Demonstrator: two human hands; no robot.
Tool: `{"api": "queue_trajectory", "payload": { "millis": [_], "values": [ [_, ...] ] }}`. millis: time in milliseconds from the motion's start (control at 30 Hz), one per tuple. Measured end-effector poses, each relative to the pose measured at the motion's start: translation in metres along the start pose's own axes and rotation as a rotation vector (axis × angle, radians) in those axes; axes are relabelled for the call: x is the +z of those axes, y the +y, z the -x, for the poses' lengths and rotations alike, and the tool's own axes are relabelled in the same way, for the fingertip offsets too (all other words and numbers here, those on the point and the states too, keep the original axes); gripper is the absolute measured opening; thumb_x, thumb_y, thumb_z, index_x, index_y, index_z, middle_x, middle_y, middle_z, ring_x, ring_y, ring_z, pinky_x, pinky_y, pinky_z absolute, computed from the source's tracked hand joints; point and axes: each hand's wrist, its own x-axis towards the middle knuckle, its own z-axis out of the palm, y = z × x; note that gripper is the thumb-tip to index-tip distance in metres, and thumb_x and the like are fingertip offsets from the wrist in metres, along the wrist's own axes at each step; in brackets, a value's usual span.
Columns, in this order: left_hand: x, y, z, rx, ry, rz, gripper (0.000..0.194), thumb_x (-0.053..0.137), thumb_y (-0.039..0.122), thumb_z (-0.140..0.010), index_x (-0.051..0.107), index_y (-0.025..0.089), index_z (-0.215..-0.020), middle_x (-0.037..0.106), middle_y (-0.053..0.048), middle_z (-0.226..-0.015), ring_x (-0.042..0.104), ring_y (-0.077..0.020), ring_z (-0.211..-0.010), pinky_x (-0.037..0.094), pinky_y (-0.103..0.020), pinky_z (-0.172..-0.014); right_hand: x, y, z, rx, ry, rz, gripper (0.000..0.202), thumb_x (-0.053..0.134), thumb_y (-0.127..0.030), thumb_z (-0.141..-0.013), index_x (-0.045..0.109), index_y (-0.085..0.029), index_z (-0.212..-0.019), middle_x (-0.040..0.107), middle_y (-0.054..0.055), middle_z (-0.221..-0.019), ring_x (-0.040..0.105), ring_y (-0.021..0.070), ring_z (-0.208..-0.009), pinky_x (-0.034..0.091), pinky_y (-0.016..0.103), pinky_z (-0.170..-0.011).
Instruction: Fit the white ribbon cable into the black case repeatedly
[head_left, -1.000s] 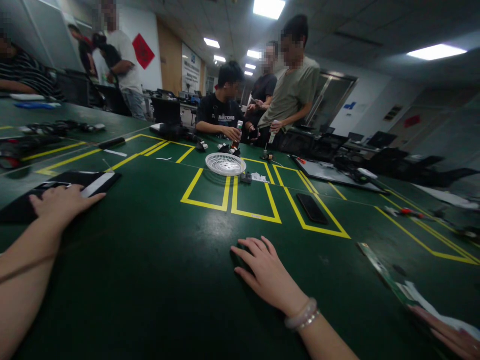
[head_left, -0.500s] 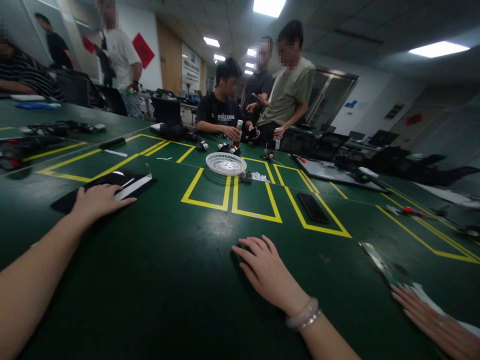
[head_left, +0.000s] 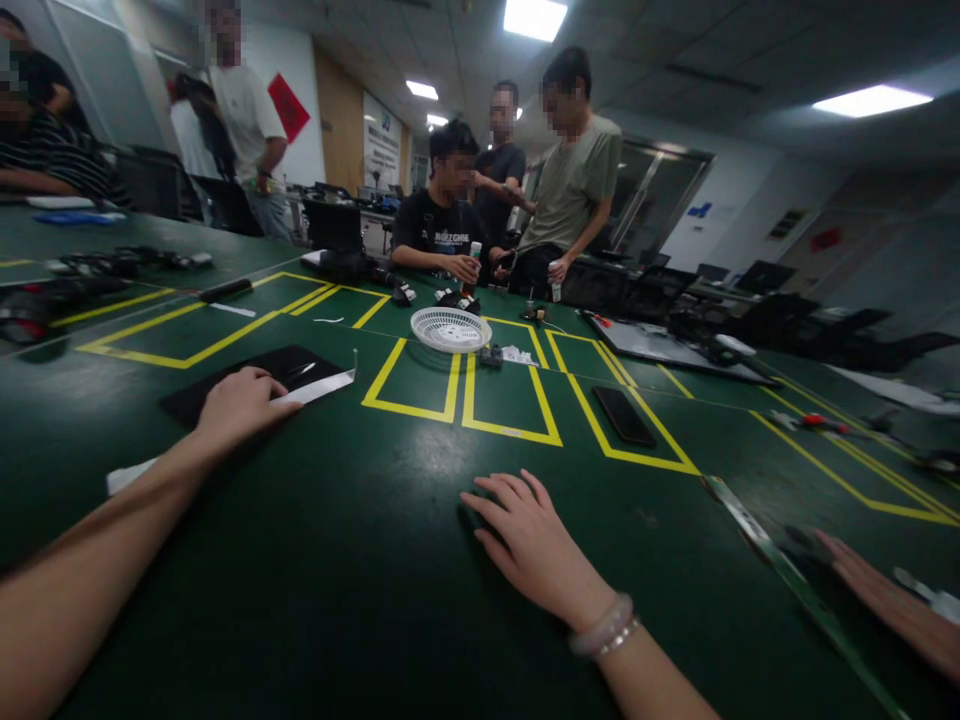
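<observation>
My left hand [head_left: 244,403] lies on a thin, flat black sheet or pouch [head_left: 217,385], fingers slightly bent and thumb out to the right. A white strip [head_left: 330,384] sticks out beyond the thumb, its far end bent upward. More white material [head_left: 127,476] shows beside my left forearm; whether it is the same strip is hidden. On the bare green tabletop [head_left: 360,560] rests my right hand [head_left: 532,540], palm down, fingers spread and nothing in them. Two bracelets circle that wrist.
A white plastic basket [head_left: 450,332] stands mid-table among yellow tape outlines. A black phone [head_left: 624,415] lies right of it. At the right, another person's hand [head_left: 885,590] is near a long green strip [head_left: 795,580]. Several people sit or stand across the table.
My left hand has shifted right and slightly toward me, and the black sheet and white strip with it. My right hand stays put. The green strip at the right now shows more length.
</observation>
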Motion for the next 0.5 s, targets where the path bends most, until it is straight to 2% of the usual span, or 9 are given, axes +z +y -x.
{"api": "queue_trajectory", "payload": {
  "millis": [133, 233, 367, 433, 500],
  "values": [
    [0.0, 0.018, 0.006, 0.077, -0.061, 0.084, 0.045, 0.047, 0.049, -0.089, 0.063, 0.013, -0.113, 0.064, -0.017, -0.115, 0.061, -0.0325, -0.102, 0.048, -0.04, -0.081, -0.003, -0.002, 0.0, -0.009, 0.019, -0.02, 0.043, 0.058, -0.023, -0.094, 0.056, -0.03, -0.136, 0.059, 0.006, -0.139, 0.05, 0.0262, -0.131, 0.028, 0.059, -0.117],
    [0.001, 0.045, 0.018, 0.299, -0.174, 0.217, 0.038, 0.053, 0.052, -0.085, 0.062, 0.021, -0.103, 0.067, -0.008, -0.105, 0.064, -0.026, -0.094, 0.048, -0.032, -0.076, -0.003, -0.004, -0.001, -0.035, 0.046, -0.026, 0.047, 0.058, -0.022, -0.093, 0.053, -0.03, -0.139, 0.056, 0.006, -0.142, 0.049, 0.0244, -0.133, 0.027, 0.057, -0.118],
    [0.005, 0.094, 0.053, 0.615, -0.413, 0.476, 0.032, 0.062, 0.053, -0.082, 0.061, 0.024, -0.093, 0.066, -0.005, -0.092, 0.063, -0.0223, -0.082, 0.047, -0.031, -0.069, -0.003, -0.007, -0.001, -0.092, 0.085, -0.004, 0.053, 0.064, -0.03, -0.092, 0.048, -0.03, -0.143, 0.049, 0.007, -0.15, 0.045, 0.0256, -0.138, 0.025, 0.055, -0.119],
    [0.007, 0.115, 0.074, 0.697, -0.505, 0.528, 0.028, 0.068, 0.05, -0.08, 0.061, 0.025, -0.092, 0.066, -0.003, -0.09, 0.062, -0.0202, -0.079, 0.046, -0.03, -0.066, -0.004, -0.009, -0.001, -0.133, 0.097, -0.002, 0.056, 0.066, -0.038, -0.091, 0.047, -0.031, -0.144, 0.048, 0.007, -0.151, 0.042, 0.0269, -0.14, 0.023, 0.055, -0.119],
    [0.007, 0.13, 0.092, 0.767, -0.583, 0.566, 0.025, 0.072, 0.043, -0.079, 0.061, 0.025, -0.091, 0.065, -0.002, -0.089, 0.061, -0.0186, -0.077, 0.045, -0.029, -0.064, -0.004, -0.013, 0.001, -0.164, 0.096, -0.016, 0.053, 0.064, -0.041, -0.093, 0.048, -0.032, -0.143, 0.053, 0.005, -0.147, 0.042, 0.0264, -0.139, 0.02, 0.055, -0.12]
  ]
}}
